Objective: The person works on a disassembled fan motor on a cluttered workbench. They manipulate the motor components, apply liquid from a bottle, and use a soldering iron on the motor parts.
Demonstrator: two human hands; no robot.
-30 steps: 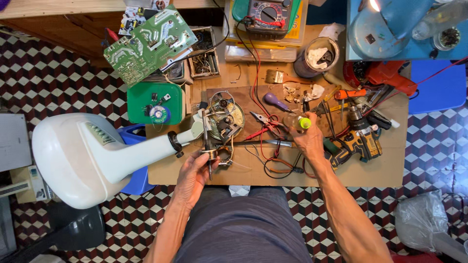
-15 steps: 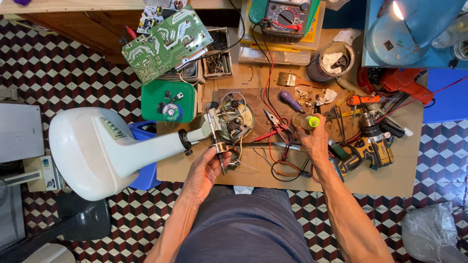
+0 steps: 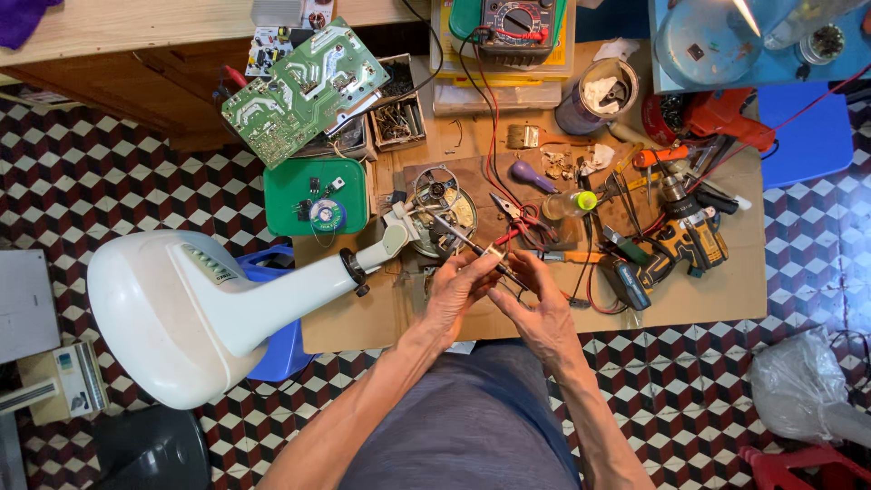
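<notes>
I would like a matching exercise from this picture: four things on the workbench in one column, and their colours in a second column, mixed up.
Things:
1. circuit board
2. screwdriver handle
3. cordless drill
4. fan base

Colours:
A. white
B. purple
C. green
D. yellow and black

Pairs: 1-C, 2-B, 3-D, 4-A
</notes>
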